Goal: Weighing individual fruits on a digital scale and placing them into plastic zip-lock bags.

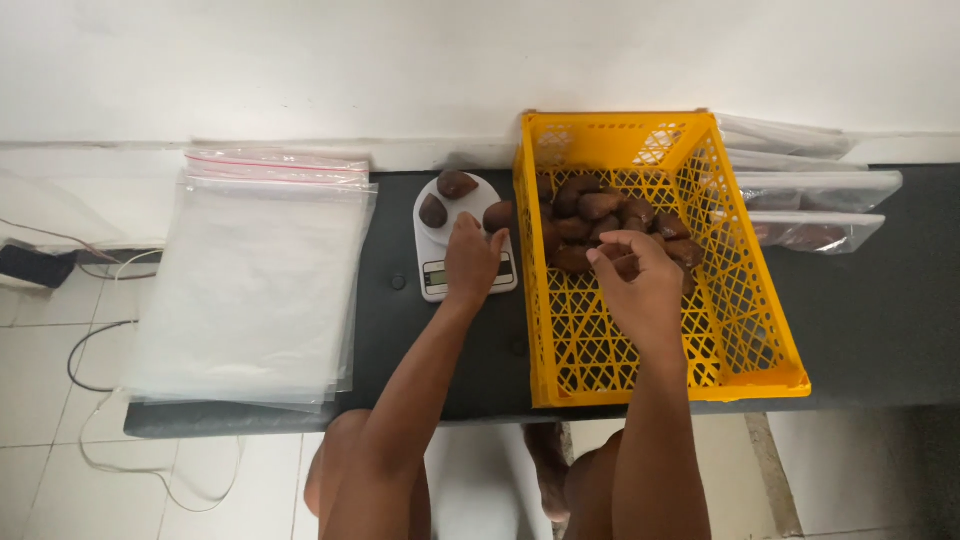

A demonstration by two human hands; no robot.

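A small white kitchen scale (pixel 436 245) stands on the dark bench and carries three brown scaly fruits (pixel 456 184). My left hand (pixel 470 262) rests on the scale's front part, its fingertips touching the right-hand fruit (pixel 497 216). To the right sits a yellow plastic crate (pixel 745 330) with a heap of the same brown fruits (pixel 598 207) at its far end. Inside the crate my right hand (pixel 640 285) hovers over the heap, fingers curled around one fruit (pixel 627 266).
A thick stack of clear zip bags (pixel 255 280) lies on the left of the dark bench (pixel 870 320). Filled clear bags (pixel 820 215) lie to the right of the crate. White wall behind, cables and a black device (pixel 35 266) on the tiled floor at left.
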